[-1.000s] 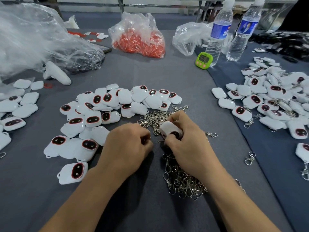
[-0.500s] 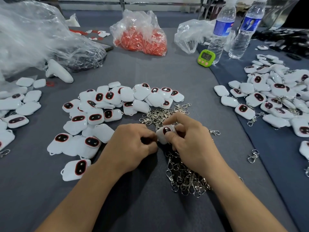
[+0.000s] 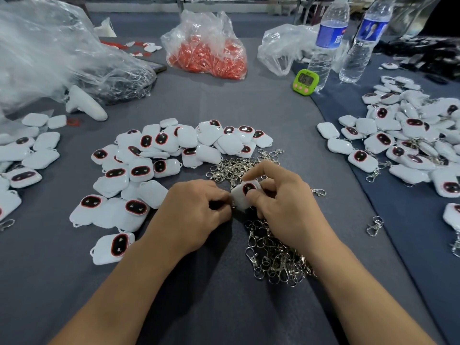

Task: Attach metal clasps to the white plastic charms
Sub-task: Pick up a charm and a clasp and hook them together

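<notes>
My right hand (image 3: 286, 207) pinches a white plastic charm (image 3: 245, 196) with a dark red-rimmed oval face turned up. My left hand (image 3: 196, 212) is closed right beside the charm's left edge, fingertips touching it; whatever it pinches is hidden by the fingers. A pile of silver metal clasps (image 3: 271, 255) lies under and beyond both hands. A heap of bare white charms (image 3: 159, 165) spreads to the left and behind. Charms with clasps attached (image 3: 408, 140) are piled at the right on the darker cloth.
Two water bottles (image 3: 326, 43) and a green timer (image 3: 305, 80) stand at the back right. A bag of red parts (image 3: 209, 53) and clear plastic bags (image 3: 49, 53) sit at the back. A white controller (image 3: 84, 105) lies left. Loose clasps (image 3: 374, 225) lie right.
The charm has been turned in my right hand so its dark face shows upward, and my left hand has closed in against its edge. Both hands stay over the clasp pile.
</notes>
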Tool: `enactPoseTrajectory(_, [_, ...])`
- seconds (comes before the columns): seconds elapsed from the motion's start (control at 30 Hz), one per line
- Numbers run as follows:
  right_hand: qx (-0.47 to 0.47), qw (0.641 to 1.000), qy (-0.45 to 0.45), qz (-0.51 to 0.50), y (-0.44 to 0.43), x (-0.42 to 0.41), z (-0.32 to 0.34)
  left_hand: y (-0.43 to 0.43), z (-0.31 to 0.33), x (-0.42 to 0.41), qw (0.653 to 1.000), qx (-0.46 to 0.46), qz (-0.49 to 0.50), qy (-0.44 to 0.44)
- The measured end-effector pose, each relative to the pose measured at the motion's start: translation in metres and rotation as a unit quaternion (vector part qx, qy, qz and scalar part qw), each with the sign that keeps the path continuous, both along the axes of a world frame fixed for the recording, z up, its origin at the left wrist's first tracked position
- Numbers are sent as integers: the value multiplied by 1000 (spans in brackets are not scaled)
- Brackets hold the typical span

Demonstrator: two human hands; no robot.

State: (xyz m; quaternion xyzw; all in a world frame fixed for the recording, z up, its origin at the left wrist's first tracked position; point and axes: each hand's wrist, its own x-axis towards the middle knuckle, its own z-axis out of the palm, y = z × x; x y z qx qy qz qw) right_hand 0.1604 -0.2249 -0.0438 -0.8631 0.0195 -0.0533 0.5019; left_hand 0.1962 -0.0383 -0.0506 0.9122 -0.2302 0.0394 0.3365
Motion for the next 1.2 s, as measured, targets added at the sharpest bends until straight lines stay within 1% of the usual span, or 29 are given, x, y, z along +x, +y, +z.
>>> enactPoseTrajectory(0.13, [1, 1000, 4, 0, -1, 0, 1, -1, 0, -1, 1000, 0, 11, -8])
enactPoseTrajectory(0.37, [51, 998, 22, 15, -3, 1, 2, -3, 2, -4, 999, 1, 26, -24])
enactPoseTrajectory(0.5, [71, 997, 29, 14, -1, 0, 0, -3, 2, -6, 999, 17, 26, -39])
enactPoseTrajectory(0.57, [93, 995, 33, 6, -1, 1, 2, -3, 2, -6, 998, -22, 40, -42])
enactPoseTrajectory(0.63, [156, 987, 40, -9, -2, 2, 4, -4, 2, -6, 993, -98, 58, -27])
enactPoseTrajectory(0.7, [226, 973, 47, -23, -3, 3, 6, -5, 3, -5, 987, -149, 54, -14])
enactPoseTrajectory(0.83, [324, 943, 67, -27, -4, 2, 11, -5, 6, -3, 980, -196, 28, 2])
enactPoseTrajectory(0.93, [356, 931, 79, -24, -5, 1, 14, -6, 8, -1, 974, -223, 28, 36])
enactPoseTrajectory(1.1, [347, 936, 58, -15, -4, 0, 15, -5, 9, 0, 975, -211, 11, 74])
enactPoseTrajectory(1.2, [322, 946, 48, -13, -2, -2, 13, -3, 7, 0, 987, -146, -3, 67])
